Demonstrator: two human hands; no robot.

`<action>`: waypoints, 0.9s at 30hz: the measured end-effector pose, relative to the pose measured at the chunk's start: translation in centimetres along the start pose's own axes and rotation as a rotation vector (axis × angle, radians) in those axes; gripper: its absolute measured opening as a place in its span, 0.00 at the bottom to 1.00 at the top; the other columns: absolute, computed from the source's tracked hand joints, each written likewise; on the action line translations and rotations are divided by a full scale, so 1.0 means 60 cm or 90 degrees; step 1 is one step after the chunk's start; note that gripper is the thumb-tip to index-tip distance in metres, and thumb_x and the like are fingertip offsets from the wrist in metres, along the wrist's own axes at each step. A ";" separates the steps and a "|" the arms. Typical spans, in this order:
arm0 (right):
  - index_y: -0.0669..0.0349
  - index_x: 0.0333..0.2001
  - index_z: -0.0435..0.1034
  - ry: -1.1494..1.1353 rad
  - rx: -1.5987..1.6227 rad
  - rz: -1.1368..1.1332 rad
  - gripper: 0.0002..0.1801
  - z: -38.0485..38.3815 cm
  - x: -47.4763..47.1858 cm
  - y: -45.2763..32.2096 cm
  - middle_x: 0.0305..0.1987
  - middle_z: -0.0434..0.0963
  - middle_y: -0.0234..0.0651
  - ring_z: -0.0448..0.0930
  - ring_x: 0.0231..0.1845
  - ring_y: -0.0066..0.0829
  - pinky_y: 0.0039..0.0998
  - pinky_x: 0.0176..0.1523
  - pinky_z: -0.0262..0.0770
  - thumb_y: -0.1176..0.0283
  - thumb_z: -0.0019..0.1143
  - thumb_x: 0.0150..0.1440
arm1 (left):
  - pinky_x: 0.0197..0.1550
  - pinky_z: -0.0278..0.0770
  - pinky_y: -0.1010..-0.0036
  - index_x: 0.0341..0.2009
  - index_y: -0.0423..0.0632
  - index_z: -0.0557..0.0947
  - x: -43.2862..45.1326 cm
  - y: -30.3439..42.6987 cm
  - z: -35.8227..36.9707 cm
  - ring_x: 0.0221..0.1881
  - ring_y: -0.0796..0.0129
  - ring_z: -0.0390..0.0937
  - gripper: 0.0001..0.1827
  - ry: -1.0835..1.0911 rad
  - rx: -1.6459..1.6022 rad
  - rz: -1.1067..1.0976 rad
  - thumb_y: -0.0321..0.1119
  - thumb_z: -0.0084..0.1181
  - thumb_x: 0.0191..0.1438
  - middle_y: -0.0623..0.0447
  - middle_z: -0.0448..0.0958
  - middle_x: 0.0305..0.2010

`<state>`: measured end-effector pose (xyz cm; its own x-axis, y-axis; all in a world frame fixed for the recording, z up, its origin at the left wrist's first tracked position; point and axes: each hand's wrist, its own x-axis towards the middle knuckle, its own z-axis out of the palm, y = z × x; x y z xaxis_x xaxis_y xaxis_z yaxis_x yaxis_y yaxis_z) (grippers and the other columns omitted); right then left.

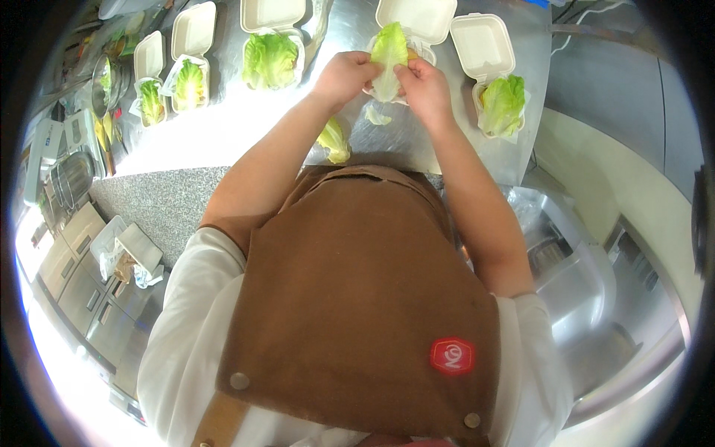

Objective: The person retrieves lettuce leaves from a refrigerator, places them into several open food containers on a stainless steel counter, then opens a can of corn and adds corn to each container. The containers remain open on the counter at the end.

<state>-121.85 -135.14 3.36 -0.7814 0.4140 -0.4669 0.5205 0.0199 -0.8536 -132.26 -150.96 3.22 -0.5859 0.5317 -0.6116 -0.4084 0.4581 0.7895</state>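
A pale green lettuce leaf (389, 58) is pinched between my left hand (352, 78) and my right hand (425, 89), one at each side. Beneath it sits an open takeaway box (416, 19), its lid tipped back; the leaf and my hands cover most of what it holds. A torn scrap of lettuce (378, 116) lies on the steel worktop just below. Nearer my apron, a loose lettuce piece (335, 142) rests beside my left forearm. To the right, another open box (483, 47) has a lettuce leaf (503, 105) over its base.
Further left stand several open boxes with lettuce, among them a larger one (272, 14). Metal bowls (106, 84), yellow-handled tools (102, 134) and a scale (81, 134) crowd the worktop's left end. A bin (139, 248) stands on the floor at lower left.
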 end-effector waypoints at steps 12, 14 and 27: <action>0.62 0.37 0.77 -0.141 0.234 0.156 0.12 -0.027 0.003 -0.013 0.28 0.76 0.27 0.73 0.25 0.18 0.22 0.27 0.68 0.63 0.62 0.65 | 0.34 0.68 0.80 0.42 0.42 0.84 -0.015 0.013 -0.013 0.30 0.79 0.70 0.10 -0.102 -0.223 -0.068 0.36 0.60 0.64 0.59 0.77 0.31; 0.61 0.38 0.76 -0.160 0.259 0.166 0.11 -0.029 0.003 -0.014 0.30 0.76 0.26 0.72 0.26 0.17 0.21 0.27 0.66 0.63 0.62 0.65 | 0.36 0.70 0.80 0.43 0.42 0.83 -0.015 0.014 -0.015 0.31 0.79 0.71 0.10 -0.113 -0.239 -0.075 0.36 0.60 0.64 0.59 0.78 0.33; 0.60 0.40 0.75 -0.234 0.310 0.206 0.10 -0.033 -0.002 -0.023 0.31 0.75 0.25 0.70 0.26 0.16 0.21 0.27 0.65 0.64 0.58 0.68 | 0.28 0.64 0.82 0.40 0.43 0.80 -0.024 0.012 -0.023 0.26 0.79 0.67 0.08 -0.176 -0.350 -0.079 0.35 0.60 0.65 0.59 0.74 0.28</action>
<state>-121.80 -133.42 5.05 -0.7240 -0.0062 -0.6898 0.5997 -0.4997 -0.6250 -132.72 -152.36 4.75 -0.3384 0.6961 -0.6332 -0.8053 0.1339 0.5776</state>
